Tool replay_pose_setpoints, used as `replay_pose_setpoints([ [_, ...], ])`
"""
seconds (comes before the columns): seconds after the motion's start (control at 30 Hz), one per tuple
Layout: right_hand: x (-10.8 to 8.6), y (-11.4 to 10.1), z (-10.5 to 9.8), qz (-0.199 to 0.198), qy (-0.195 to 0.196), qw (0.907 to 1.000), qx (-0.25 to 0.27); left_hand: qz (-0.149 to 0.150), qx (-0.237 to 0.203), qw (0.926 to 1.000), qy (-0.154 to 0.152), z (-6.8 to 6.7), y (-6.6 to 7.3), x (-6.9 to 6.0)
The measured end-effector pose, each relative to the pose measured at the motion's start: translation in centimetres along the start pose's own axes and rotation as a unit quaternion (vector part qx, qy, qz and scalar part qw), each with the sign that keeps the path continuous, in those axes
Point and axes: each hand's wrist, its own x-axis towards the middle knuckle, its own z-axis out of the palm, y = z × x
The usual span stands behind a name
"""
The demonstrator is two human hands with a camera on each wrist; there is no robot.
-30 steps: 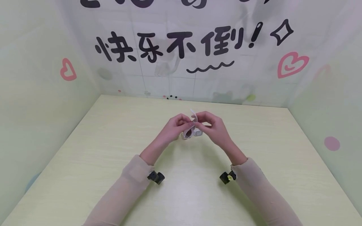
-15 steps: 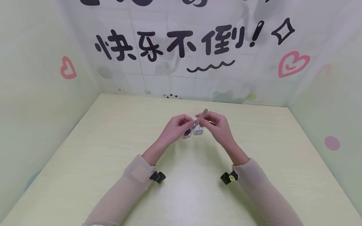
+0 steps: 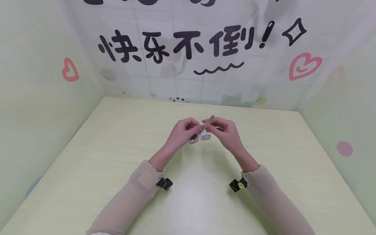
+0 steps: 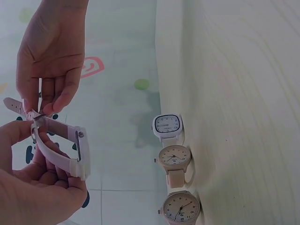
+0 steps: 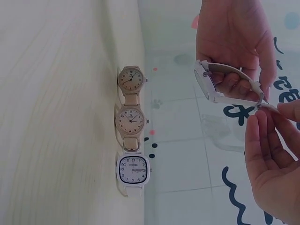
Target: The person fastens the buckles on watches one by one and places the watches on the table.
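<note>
My left hand (image 3: 185, 132) holds a white watch (image 4: 58, 157) near its buckle, the strap bent round into a loop. My right hand (image 3: 222, 130) pinches the strap by the buckle, and the strap's free end (image 3: 211, 119) sticks out up and to the right in the head view. In the right wrist view the watch case (image 5: 205, 82) shows edge-on, so its dial is hard to see. Both hands are close together above the table. Just beyond them stands a square white watch (image 5: 133, 169), partly visible below my fingers in the head view.
Two round beige watches (image 5: 130, 120) (image 5: 131, 79) stand in a row with the square white one; my left hand hides them in the head view. A printed curtain (image 3: 176, 81) closes off the back of the pale wooden table (image 3: 188, 189).
The strap's free end stood nearly upright a second ago and now slants to the right, flat side showing. My right hand has shifted slightly right. Since half a second ago the strap end has dropped slightly.
</note>
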Motion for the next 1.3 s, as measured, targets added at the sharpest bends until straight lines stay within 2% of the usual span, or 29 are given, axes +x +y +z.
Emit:
replay_pose_setpoints([
  [0.2, -0.20, -0.16, 0.09, -0.006, -0.004, 0.9999, -0.012, -0.001, 0.012, 0.9999, 0.007, -0.09, -0.05, -0.01],
  [0.4, -0.27, -0.07, 0.25, -0.031, 0.000, 0.9981, -0.054, 0.002, 0.033, 0.9994, 0.013, -0.17, -0.09, -0.20],
  [0.67, -0.31, 0.22, 0.41, -0.085, 0.007, 0.9877, -0.131, -0.002, 0.059, 0.9982, 0.008, -0.15, -0.26, -0.28],
  [0.8, -0.29, 0.12, 0.32, -0.097, 0.014, 0.9840, -0.148, 0.013, 0.060, 0.9981, -0.009, -0.14, -0.31, -0.21],
  [0.97, -0.18, -0.08, -0.04, -0.082, 0.032, 0.9861, -0.141, 0.042, 0.055, 0.9971, -0.031, -0.36, -0.36, -0.14],
  [1.1, -0.20, 0.05, -0.25, -0.052, 0.029, 0.9923, -0.108, 0.060, 0.032, 0.9973, -0.027, -0.61, -0.39, -0.19],
  [1.2, -0.31, 0.18, -0.31, -0.039, 0.028, 0.9956, -0.080, 0.060, 0.021, 0.9976, -0.024, -0.77, -0.46, -0.19],
  [1.3, -0.42, 0.16, -0.25, -0.043, 0.036, 0.9963, -0.065, 0.056, 0.013, 0.9980, -0.026, -0.87, -0.52, -0.13],
])
